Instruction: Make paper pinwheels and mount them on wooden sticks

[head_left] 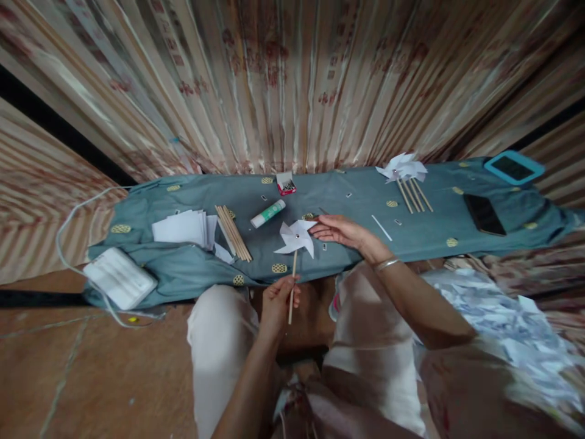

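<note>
My left hand (278,299) is closed around the lower part of a thin wooden stick that carries a white paper pinwheel (289,239). A small shiny pin head sits at the pinwheel's centre. Beside the right-hand blade, my right hand (340,230) has its fingers stretched out; whether they touch the paper I cannot tell. Behind the pinwheel lie a glue stick (269,214) and a small red-and-white box of pins (286,185). To the left are several loose wooden sticks (234,235) and a stack of white paper pieces (180,228).
Several finished pinwheels (403,169) lie on the cloth-covered table (338,198) at right, near a black phone (484,214) and a blue-framed tablet (514,167). A white power strip (120,278) with a cord is at left. White paper pieces (498,323) are heaped at lower right. A curtain (292,85) hangs behind.
</note>
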Tool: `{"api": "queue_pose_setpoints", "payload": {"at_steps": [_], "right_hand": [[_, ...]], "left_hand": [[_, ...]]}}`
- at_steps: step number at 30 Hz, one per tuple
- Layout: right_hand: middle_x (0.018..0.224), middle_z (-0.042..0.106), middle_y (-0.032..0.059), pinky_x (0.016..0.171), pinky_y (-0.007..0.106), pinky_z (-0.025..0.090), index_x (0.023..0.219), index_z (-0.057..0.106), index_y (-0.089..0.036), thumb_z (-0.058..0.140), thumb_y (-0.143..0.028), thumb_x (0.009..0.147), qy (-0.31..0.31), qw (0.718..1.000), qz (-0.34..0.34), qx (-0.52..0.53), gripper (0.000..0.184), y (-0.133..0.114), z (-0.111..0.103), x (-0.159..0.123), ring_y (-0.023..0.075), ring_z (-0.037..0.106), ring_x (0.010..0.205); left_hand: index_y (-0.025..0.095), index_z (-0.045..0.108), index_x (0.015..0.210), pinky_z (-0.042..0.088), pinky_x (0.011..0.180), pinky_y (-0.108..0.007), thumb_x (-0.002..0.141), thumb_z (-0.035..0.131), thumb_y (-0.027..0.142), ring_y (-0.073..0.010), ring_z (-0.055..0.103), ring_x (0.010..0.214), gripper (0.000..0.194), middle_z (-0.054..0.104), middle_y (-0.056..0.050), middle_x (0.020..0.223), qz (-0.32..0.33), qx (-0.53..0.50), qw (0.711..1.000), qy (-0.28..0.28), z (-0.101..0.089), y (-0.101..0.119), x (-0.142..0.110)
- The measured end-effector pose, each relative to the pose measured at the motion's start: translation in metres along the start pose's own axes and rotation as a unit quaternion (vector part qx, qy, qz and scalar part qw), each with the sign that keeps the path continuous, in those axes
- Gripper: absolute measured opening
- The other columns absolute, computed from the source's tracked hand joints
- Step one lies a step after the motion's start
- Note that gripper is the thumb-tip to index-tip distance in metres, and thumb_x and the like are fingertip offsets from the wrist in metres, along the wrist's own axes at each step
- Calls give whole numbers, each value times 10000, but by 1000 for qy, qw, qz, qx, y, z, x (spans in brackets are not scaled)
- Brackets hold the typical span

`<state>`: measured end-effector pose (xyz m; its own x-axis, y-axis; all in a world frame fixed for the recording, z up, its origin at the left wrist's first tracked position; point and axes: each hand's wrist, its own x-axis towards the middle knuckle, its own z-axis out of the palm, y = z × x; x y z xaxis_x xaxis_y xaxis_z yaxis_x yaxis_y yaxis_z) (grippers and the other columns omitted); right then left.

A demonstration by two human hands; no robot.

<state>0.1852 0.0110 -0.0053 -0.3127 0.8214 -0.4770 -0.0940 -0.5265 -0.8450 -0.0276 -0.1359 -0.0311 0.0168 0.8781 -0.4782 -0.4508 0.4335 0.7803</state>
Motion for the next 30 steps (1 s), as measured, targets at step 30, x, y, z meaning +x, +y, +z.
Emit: {"api": "queue_pose_setpoints", "payload": {"at_steps": [30], "right_hand": [[645, 713, -36, 564, 151, 514, 722, 727, -188, 950, -455, 447, 78, 971, -141, 176, 444, -3, 7, 25, 60, 635, 562]], "left_hand": [[163, 804, 729, 387, 518, -224, 564, 812, 469, -92, 473, 500, 348, 696, -30, 597, 97, 155, 981, -58, 47, 34, 102]]}}
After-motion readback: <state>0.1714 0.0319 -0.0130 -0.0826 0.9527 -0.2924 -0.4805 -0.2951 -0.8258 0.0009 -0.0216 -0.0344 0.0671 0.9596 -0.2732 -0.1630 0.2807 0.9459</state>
